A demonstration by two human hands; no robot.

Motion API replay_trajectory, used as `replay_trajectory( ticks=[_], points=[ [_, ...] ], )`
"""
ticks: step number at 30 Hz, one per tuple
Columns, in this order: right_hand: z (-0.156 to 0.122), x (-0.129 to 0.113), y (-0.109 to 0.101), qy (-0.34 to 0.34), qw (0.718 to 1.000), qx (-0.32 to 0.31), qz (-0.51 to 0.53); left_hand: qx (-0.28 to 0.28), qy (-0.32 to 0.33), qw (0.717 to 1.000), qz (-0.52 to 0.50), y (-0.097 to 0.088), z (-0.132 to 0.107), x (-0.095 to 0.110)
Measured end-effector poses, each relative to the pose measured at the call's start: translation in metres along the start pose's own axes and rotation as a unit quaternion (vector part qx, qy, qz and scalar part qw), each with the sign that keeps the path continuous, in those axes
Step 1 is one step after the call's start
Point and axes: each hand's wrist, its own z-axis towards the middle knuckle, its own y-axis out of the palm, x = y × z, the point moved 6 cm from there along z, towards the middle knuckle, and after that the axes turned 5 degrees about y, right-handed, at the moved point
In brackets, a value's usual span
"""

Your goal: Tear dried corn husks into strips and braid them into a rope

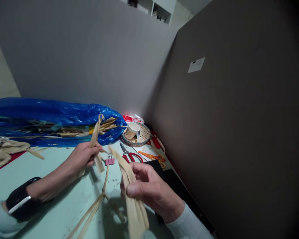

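While the left hand (88, 155) pinches a narrow dried leaf strip (95, 133) between thumb and fingers, the right hand (150, 191) grips a wider, folded strip (136, 209), its thumb pressed flat on the near face, in the head view. The narrow strip stands up above the left hand and curls over at its top. The wider one slants from its pointed upper end, near the clip, down to the bottom edge of the picture.

Between the two hands, a pink clip (110, 161) sits at the upper end of a thin braid (106, 179), which parts lower down into loose strands (91, 210) over the pale table (57, 157). Beyond the right hand lie scissors with red handles (132, 156) and, just to their right, an orange pair (149, 155). Behind these, a cup (132, 130) is tilted at a round woven tray (146, 135). To the left, a blue plastic bag (52, 108) holds more leaf strips (107, 125), and a coiled braid (11, 146) lies at the table's far left. A dark watch (23, 197) circles the left wrist.
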Motion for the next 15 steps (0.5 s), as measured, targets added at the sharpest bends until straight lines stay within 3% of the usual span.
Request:
replay_trajectory(
  ticks=[3, 6, 15],
  points=[
    [-0.004, -0.010, 0.003, -0.053, 0.997, -0.052, 0.020, 0.047, -0.040, 0.997, -0.042, -0.028, 0.017, -0.010],
    [-0.002, -0.018, -0.003, -0.108, 0.993, -0.034, 0.037, 0.050, -0.078, 0.992, -0.085, -0.040, 0.025, -0.019],
    [-0.003, -0.035, -0.026, -0.202, 0.975, 0.057, 0.075, 0.006, -0.106, 0.976, -0.192, -0.018, 0.023, -0.030]
  ],
)
